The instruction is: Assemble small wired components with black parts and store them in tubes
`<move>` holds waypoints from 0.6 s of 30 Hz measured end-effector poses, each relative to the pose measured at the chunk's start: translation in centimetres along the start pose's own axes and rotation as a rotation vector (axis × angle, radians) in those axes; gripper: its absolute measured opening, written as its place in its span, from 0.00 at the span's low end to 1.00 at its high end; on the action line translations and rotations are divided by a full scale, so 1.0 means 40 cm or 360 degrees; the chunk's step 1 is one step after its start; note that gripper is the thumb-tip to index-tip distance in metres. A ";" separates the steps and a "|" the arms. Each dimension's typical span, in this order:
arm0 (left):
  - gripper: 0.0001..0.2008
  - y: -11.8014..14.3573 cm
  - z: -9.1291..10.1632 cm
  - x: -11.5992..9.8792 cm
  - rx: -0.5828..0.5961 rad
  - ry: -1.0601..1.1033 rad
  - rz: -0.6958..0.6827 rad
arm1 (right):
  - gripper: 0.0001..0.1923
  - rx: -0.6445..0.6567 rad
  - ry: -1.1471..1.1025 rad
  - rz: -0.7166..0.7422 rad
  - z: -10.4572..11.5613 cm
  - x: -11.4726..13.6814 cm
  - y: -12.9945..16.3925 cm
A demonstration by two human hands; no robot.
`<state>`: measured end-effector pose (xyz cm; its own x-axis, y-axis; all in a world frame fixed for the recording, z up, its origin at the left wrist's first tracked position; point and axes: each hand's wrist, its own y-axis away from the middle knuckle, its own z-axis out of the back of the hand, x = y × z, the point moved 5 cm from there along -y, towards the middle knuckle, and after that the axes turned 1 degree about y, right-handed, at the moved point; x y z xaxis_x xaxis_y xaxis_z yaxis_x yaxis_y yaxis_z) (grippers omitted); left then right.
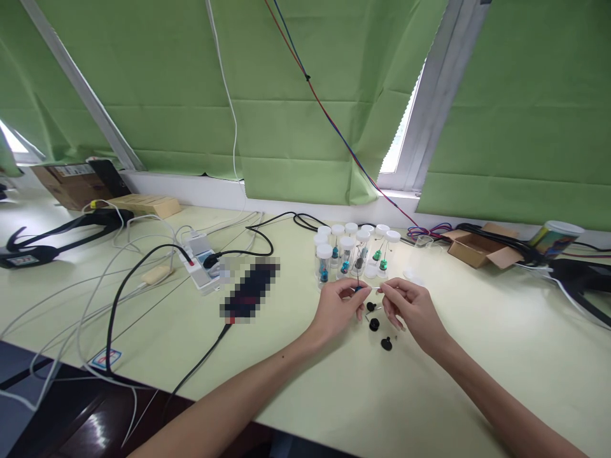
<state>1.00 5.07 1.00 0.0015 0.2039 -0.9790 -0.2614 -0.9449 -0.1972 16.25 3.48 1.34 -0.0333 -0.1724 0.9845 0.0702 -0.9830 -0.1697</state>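
Observation:
My left hand pinches a small blue part with a thin dark rod standing up from it. Between the fingertips of my right hand is a thin pale metal rod, pointing at the blue part; whether the two touch I cannot tell. Below my hands lie black round pieces: a stemmed one, a thick knob and a flat stemmed disc. Just behind stand several clear vials with white caps, holding blue or green parts on thin rods.
Left of my hands lies a blurred dark device on a black cable. A white power strip sits among tangled cables. To the right are an open cardboard box, a can and a black headset-like frame. Green blinds hang behind.

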 end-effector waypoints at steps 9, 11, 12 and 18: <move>0.13 0.006 0.002 -0.016 -0.0055 0.0006 -0.0080 | 0.18 0.0024 -0.0141 -0.0086 0.003 -0.015 -0.001; 0.13 0.006 0.002 -0.014 -0.0058 0.0002 -0.0079 | 0.17 0.0038 -0.0200 -0.0111 0.002 -0.018 -0.002; 0.13 0.006 0.002 -0.013 -0.0062 0.0004 -0.0075 | 0.17 0.0045 -0.0233 -0.0129 0.001 -0.019 -0.003; 0.12 0.005 0.004 -0.017 -0.0108 0.0004 -0.0053 | 0.16 0.0074 -0.0422 -0.0263 -0.005 -0.027 -0.007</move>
<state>0.79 4.77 1.62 0.0116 0.2347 -0.9720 -0.1950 -0.9529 -0.2324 16.08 3.93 0.31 0.2127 0.0183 0.9770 0.1313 -0.9913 -0.0101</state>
